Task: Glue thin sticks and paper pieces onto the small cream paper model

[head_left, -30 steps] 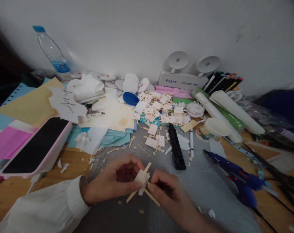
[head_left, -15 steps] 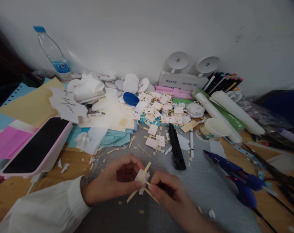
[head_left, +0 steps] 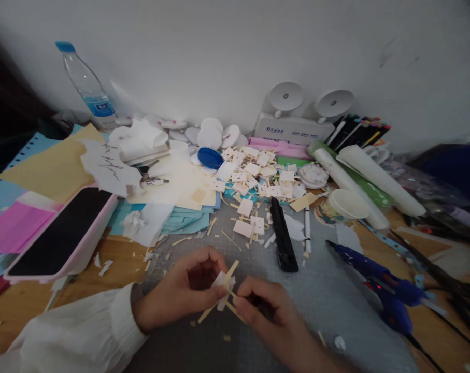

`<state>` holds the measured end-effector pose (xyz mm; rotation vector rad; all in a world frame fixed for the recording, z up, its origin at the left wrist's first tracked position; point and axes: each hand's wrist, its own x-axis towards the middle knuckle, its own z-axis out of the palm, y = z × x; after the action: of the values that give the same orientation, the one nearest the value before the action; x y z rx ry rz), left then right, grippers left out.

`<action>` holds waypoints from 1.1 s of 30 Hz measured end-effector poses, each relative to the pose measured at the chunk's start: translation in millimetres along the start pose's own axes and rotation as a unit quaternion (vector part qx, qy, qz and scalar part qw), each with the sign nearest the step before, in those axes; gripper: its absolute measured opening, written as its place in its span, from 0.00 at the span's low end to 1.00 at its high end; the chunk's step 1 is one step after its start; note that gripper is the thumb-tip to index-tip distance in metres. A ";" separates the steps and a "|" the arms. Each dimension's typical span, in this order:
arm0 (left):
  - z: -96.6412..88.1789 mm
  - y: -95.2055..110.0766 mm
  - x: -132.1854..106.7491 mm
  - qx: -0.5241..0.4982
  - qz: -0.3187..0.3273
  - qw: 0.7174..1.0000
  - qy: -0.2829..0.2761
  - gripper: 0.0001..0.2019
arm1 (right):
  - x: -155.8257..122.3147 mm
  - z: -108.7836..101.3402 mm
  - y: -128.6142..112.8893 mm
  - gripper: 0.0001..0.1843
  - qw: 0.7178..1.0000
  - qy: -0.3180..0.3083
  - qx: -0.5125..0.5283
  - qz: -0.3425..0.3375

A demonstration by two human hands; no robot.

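Note:
In front of me, my left hand (head_left: 180,298) pinches a small white paper figure (head_left: 220,280) between thumb and fingers. Several narrow cream paper strips (head_left: 231,268) stick out from it like limbs. At its right side, the closed thumb and fingers of my right hand (head_left: 271,313) grip one strip's end. The fingertips cover part of the figure. A pile of similar small paper figures (head_left: 252,169), some with drawn faces, lies beyond my hands, and a few more (head_left: 243,228) rest nearer on the grey mat (head_left: 312,305).
Right of my hands lie a long black tool (head_left: 283,235) and a blue glue gun (head_left: 374,272) with its cord. A paper cup (head_left: 345,204) stands behind them. Leftward are a phone (head_left: 59,233), paper sheets (head_left: 50,163) and a water bottle (head_left: 87,85). Paper scraps dot the mat.
Both hands and the paper figure have shifted slightly left, with the grip unchanged. The view itself has moved a little.

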<state>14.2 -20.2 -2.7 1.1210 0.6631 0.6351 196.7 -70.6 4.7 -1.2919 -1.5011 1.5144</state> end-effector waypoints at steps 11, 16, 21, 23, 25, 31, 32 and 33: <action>-1.2 -3.5 -2.5 0.029 0.014 0.999 0.011 0.09 | 0.9 2.0 8.2 0.17 1.000 -0.011 0.011 -0.002; 1.3 0.4 -2.5 0.053 0.014 0.998 0.029 0.09 | 1.2 2.9 8.1 0.17 1.000 -0.020 0.013 0.005; 2.1 0.5 -1.3 0.052 0.007 0.998 0.019 0.08 | 2.2 3.1 6.0 0.20 0.999 -0.028 0.020 0.021; 2.0 -0.7 -0.7 0.042 0.002 0.999 0.009 0.08 | 2.5 3.1 5.9 0.19 0.999 -0.019 0.026 0.025; 2.6 -0.9 -0.3 0.038 0.006 0.999 0.010 0.07 | 3.3 3.0 6.5 0.18 0.999 -0.003 0.043 0.032; 5.1 1.1 -0.7 0.005 0.014 1.000 0.009 0.06 | 7.3 3.2 8.8 0.12 0.995 0.038 0.082 0.041; 5.0 1.2 -0.8 0.000 0.012 1.000 0.006 0.07 | 7.6 3.3 8.8 0.12 0.994 0.038 0.087 0.044; 4.9 1.3 -0.8 -0.004 0.009 1.000 0.003 0.07 | 7.7 3.4 8.6 0.11 0.994 0.039 0.090 0.045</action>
<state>17.2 -23.3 0.1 1.1189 0.6561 0.6569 192.8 -65.9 -5.7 -1.3111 -1.2406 1.5982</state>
